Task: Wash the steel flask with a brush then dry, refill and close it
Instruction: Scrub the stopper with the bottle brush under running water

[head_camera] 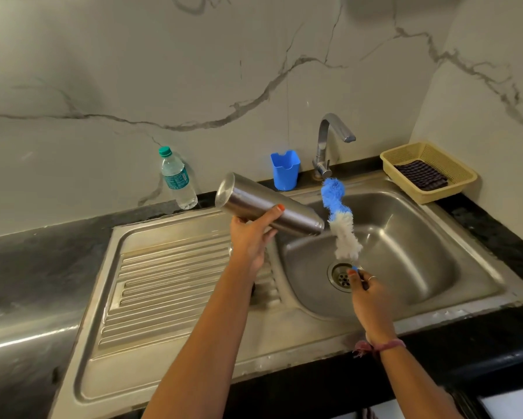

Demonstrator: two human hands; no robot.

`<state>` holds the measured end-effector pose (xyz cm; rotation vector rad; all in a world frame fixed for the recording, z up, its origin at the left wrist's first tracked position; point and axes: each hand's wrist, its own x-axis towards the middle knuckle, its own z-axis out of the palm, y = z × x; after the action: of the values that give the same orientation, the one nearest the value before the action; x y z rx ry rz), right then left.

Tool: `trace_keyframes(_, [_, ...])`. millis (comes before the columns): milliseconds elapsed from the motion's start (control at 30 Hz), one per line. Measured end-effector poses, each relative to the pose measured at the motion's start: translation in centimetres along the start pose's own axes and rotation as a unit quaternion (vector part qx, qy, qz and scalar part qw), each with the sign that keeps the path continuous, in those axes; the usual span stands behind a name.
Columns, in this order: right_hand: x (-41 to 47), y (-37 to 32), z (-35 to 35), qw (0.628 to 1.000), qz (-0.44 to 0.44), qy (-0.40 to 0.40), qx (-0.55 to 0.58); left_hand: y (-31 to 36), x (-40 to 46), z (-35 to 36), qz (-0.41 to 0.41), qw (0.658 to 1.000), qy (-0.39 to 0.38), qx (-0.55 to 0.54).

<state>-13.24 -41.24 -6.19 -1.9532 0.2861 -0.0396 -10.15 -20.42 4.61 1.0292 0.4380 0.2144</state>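
Washing stage looked underway or just starting; drying, refilling and closing were all left. Steel flask [269, 208] was at frame centre, tilted over the sink [453, 267], mouth pointing lower right, no cap visible. Left hand [251, 237] was wrapped around the flask body. Right hand [367, 293] pinched the handle of the brush [338, 220], bristles up, just beside the flask mouth, not inserted. Tap [329, 143] wasn't visibly running.
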Motion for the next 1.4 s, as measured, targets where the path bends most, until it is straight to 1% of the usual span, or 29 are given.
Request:
trace_keyframes(100, [0.0, 0.0, 0.4, 1.0, 0.002, 0.0, 0.031, 2.2, 0.5, -0.8, 0.005, 0.999, 0.015, -0.049])
trace_keyframes(200, [0.0, -0.3, 0.7, 0.999, -0.004, -0.003, 0.031, 4.3, 0.9, -2.0, 0.022, 0.996, 0.033, -0.079])
trace_keyframes(333, [-0.3, -1.0, 1.1, 1.0, -0.009, -0.009, 0.022, 6.8, 1.1, -4.7, 0.05, 0.992, 0.061, -0.098])
trace_keyframes(467, [-0.5, -1.5, 1.4, 1.0, -0.019, -0.02, 0.013, 8.6, 1.2, -8.4, 0.072, 0.986, 0.11, -0.102])
trace_keyframes(600, [-0.4, -1.5, 2.0, 0.999, -0.015, -0.028, 0.012, 9.5, 1.1, -11.5, 0.095, 0.981, 0.167, -0.036])
trace_keyframes(833, [-0.4, -2.3, 3.5, 0.998, -0.015, -0.053, 0.009, 9.1, 0.5, -14.3, 0.107, 0.968, 0.202, 0.106])
trace_keyframes(1067, [-0.8, -3.2, 4.4, 0.997, -0.037, -0.064, -0.001, 7.7, 2.0, -15.2, 0.101, 0.929, 0.219, 0.282])
trace_keyframes(1267, [-0.7, -2.9, 4.4, 0.997, -0.035, -0.065, -0.006, 6.7, 3.3, -15.4, 0.116, 0.912, 0.219, 0.326])
trace_keyframes(1400, [-0.6, -2.5, 4.2, 0.997, -0.029, -0.071, -0.011, 6.3, 3.8, -15.3, 0.107, 0.906, 0.225, 0.341])
